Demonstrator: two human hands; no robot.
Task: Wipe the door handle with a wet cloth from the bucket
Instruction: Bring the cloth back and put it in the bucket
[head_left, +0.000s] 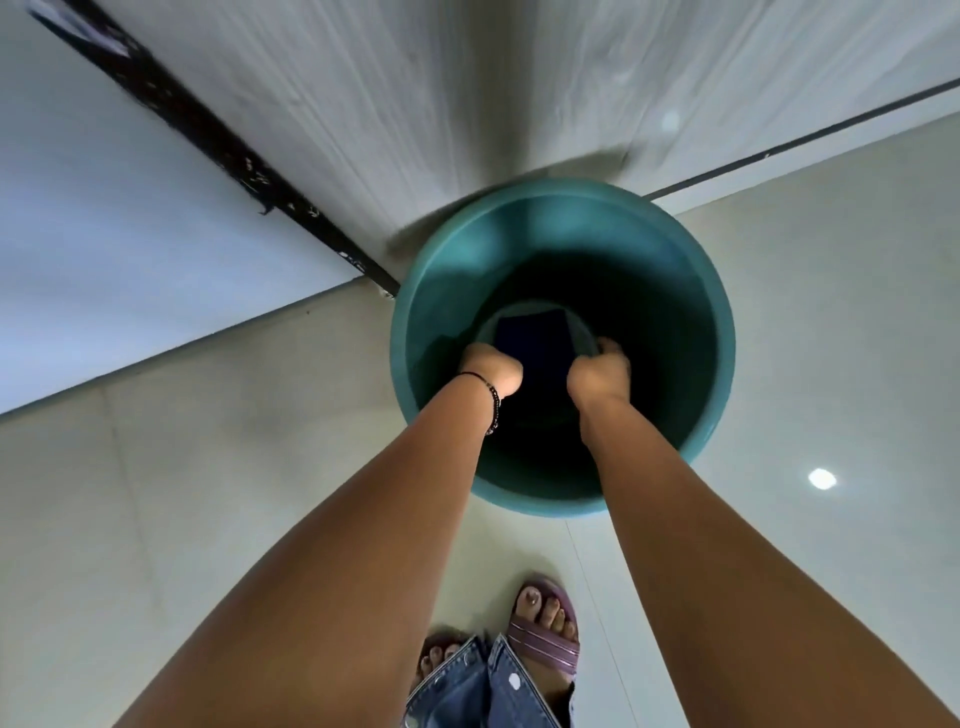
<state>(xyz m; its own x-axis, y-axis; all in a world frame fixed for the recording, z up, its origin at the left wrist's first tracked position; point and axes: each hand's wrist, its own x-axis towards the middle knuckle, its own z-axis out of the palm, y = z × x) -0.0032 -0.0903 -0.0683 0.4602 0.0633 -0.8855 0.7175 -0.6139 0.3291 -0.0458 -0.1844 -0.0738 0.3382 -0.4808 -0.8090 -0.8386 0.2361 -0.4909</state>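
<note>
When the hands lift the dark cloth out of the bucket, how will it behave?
The dark blue cloth will probably hang limp, since it is flat fabric. It lies deep in the teal bucket, so if wet it may feel heavy and drip. Both hands, left and right, hold its sides, which should help.

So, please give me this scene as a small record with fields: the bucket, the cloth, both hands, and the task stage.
bucket: teal bucket on pale floor tiles, beside the door
cloth: dark cloth inside the bucket, held between both hands
left hand: closed on the cloth's edge; beaded bracelet on wrist
right hand: closed on the opposite edge
door handle: not in view
stage: cloth still in bucket
</note>
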